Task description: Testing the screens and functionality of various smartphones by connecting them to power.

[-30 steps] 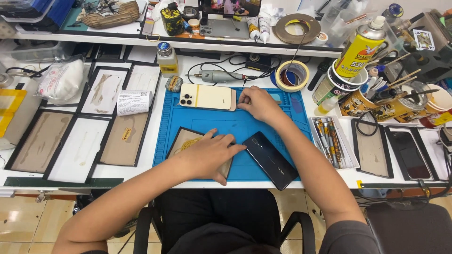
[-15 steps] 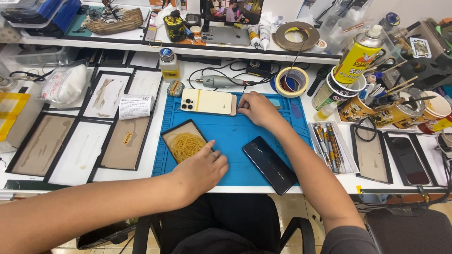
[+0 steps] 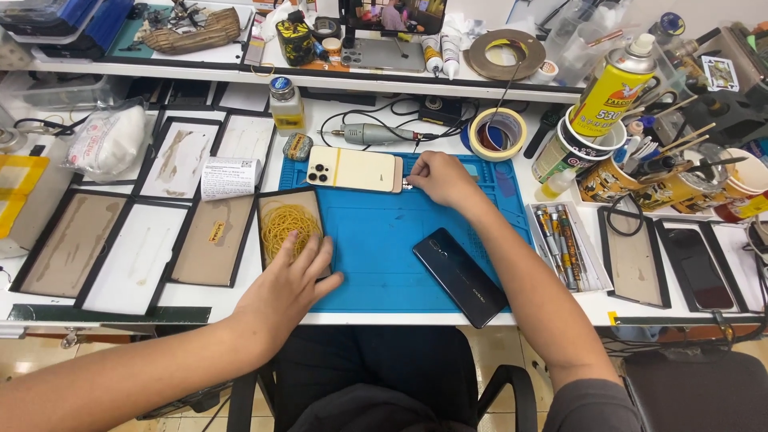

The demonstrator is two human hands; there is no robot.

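Two hands: left (image 3: pixel 284 284) on rubber-band tray (image 3: pixel 290 228), right (image 3: pixel 438 178) at gold phone (image 3: pixel 354 169).

A phone repair workshop is showing here: a blue mat (image 3: pixel 384 248) is covering the bench, phones (image 3: pixel 352 169) are lying on it, spare screens (image 3: pixel 72 244) are sitting in rows, and tape rolls (image 3: pixel 496 133), a spray can (image 3: pixel 612 84) and screwdrivers (image 3: pixel 560 236) are crowding the edges.

Head cam, steep down, desk (image 3: pixel 560 312) close.
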